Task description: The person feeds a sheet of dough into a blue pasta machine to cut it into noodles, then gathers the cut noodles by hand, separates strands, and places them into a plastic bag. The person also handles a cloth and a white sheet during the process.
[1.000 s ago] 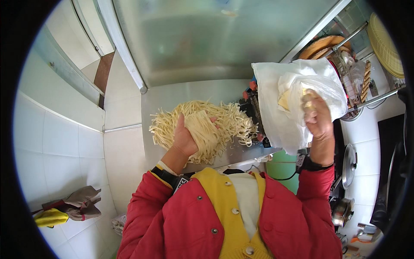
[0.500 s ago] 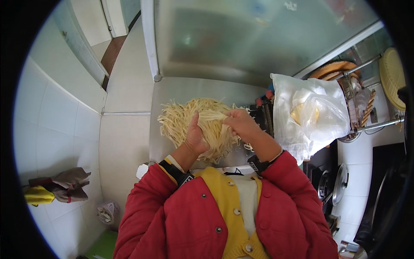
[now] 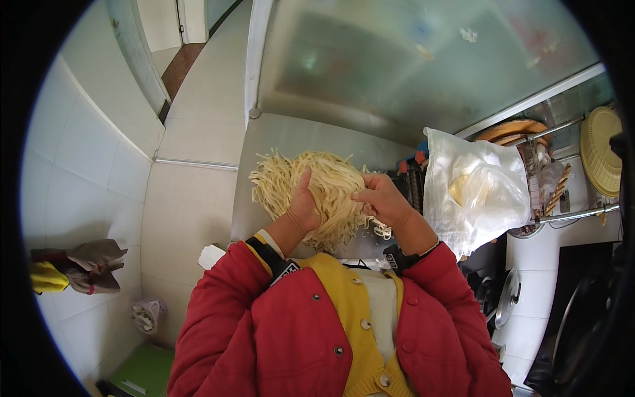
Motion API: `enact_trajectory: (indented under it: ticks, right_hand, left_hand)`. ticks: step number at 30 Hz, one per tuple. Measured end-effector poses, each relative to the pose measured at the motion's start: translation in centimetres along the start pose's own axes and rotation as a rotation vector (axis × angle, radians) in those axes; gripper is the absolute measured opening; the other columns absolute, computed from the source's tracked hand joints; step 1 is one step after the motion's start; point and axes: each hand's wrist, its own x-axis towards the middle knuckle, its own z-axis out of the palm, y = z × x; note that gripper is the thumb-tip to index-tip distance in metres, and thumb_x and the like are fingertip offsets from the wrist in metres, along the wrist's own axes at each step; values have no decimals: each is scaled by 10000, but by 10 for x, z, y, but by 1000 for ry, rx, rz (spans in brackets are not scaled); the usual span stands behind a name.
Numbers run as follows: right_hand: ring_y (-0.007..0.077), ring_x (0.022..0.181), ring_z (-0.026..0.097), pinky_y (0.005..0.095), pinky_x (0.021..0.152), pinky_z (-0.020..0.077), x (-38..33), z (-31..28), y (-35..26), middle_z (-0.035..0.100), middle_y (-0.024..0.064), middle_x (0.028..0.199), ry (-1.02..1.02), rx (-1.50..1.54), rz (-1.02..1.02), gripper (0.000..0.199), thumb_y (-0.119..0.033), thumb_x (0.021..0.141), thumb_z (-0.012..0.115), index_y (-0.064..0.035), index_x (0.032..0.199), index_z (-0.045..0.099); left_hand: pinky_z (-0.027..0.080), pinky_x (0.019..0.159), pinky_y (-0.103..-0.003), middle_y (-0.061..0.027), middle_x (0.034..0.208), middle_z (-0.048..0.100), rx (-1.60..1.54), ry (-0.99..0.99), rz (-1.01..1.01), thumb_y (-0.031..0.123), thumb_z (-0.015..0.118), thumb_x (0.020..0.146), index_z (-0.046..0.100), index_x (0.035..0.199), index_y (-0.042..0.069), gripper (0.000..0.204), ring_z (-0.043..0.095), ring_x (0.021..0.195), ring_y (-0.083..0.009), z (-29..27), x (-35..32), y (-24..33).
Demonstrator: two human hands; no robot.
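A big loose heap of pale yellow flat noodles lies on a metal worktop. My left hand is at the near left side of the heap, thumb stretched upward. Its other fingers are hooked in under noodles that lie across them, so they are mostly hidden. On the right edge of the heap, my right hand has thumb and forefinger pinched together on noodle strands. A few broken strands hang or lie just below that hand, above the worktop's near right part.
Right of the noodles stands a white plastic bag over a dark rack. Frosted glass rises behind the worktop. A wire shelf with a yellow lid and a pot lid are farther right. Cloths hang at the left wall.
My right hand has shifted slightly right and down, its fingers now at the heap's edge. The noodle bundle stretched between my hands has dropped out of sight among the rest. The view has tilted slightly.
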Motion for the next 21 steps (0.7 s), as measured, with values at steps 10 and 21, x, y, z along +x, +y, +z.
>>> enact_trajectory:
  ticks: [10,21]
  right_hand:
    - [33,500,466,213,445,356,3,-5,11,591,-15,684,75,-122,43,188,-180,848,714,-2,874,660]
    - [73,595,535,217,545,438,1,-4,-9,589,-3,702,215,-284,-25,260,-149,859,657,34,1045,656]
  left_hand:
    - [407,1051,-481,-158,1360,519,-46,-72,-53,692,323,920,429,1391,56,798,533,1208,-340,-3,2,-5]
    - [408,1045,-490,-164,1344,534,-60,-27,-65,715,329,905,444,1379,50,825,539,1201,-340,-13,7,-5]
